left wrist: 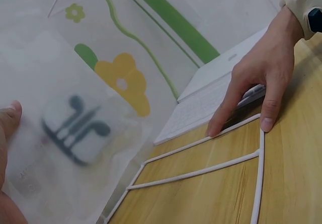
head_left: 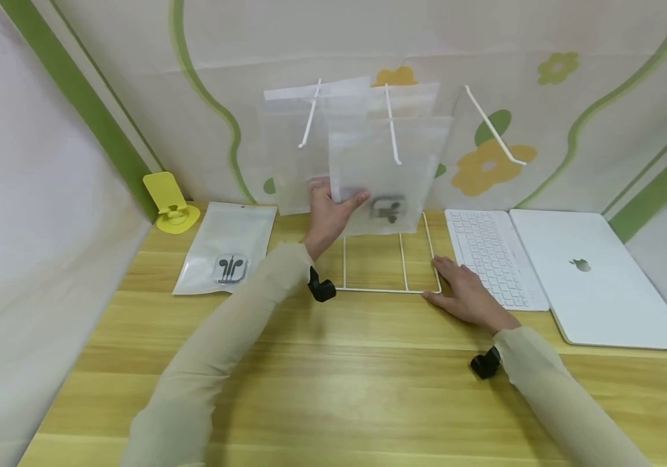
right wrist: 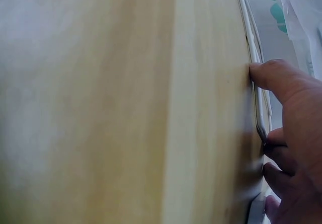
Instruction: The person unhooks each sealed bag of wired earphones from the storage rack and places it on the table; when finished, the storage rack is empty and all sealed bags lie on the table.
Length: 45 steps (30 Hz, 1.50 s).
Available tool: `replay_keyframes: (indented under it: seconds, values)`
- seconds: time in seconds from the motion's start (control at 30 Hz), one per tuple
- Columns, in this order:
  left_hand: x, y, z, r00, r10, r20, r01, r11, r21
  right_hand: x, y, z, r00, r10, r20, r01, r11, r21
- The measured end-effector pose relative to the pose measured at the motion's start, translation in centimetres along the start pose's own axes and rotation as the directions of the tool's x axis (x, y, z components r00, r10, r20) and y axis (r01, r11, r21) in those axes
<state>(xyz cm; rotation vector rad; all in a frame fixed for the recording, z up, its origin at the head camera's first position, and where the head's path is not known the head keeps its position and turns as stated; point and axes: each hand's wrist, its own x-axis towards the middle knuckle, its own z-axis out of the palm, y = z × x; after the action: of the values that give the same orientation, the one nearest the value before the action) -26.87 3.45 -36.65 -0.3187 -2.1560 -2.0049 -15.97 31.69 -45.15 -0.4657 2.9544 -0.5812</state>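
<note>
My left hand (head_left: 330, 211) pinches the left edge of a frosted plastic bag (head_left: 409, 178), thumb across its front. Dark earphones in a clear case (head_left: 388, 209) show through the bag's lower part. The bag's top is at the middle hook (head_left: 392, 133) of a white wire display rack; more frosted bags (head_left: 287, 152) hang behind and to the left. With my right hand (head_left: 470, 295) I touch the near right corner of the rack's wire base (head_left: 380, 291). Thumb and index fingertip rest on the two bars meeting there; other fingers are partly hidden.
Another frosted bag (head_left: 240, 227) with earphones lies on the table to the left, near a yellow phone stand (head_left: 172, 207). A white keyboard (head_left: 491, 259) and a white laptop (head_left: 596, 279) lie at the right. The rack's right hook (head_left: 494, 126) carries no bag.
</note>
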Motion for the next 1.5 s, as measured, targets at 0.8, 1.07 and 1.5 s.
replay_keyframes:
  seconds: [0.8, 1.07, 1.5]
  values:
    - [-5.7, 1.9, -1.1, 0.989, 0.032, 0.146, -0.018, 0.995, -0.099, 0.2, -0.1, 0.2, 0.998, -0.039, -0.044, 0.04, 0.999, 0.015]
    - [-7.9, 2.8, -1.8, 0.977, 0.04, 0.21, -0.019, 0.995, -0.102, 0.0, 0.3, 0.3, 0.991, -0.091, -0.1, 0.093, 0.995, 0.021]
    - [-10.8, 4.9, -2.3, 0.94, 0.115, 0.322, -0.077, 0.989, -0.13, 0.1, 0.2, 0.2, 0.997, -0.03, -0.071, 0.032, 0.999, 0.028]
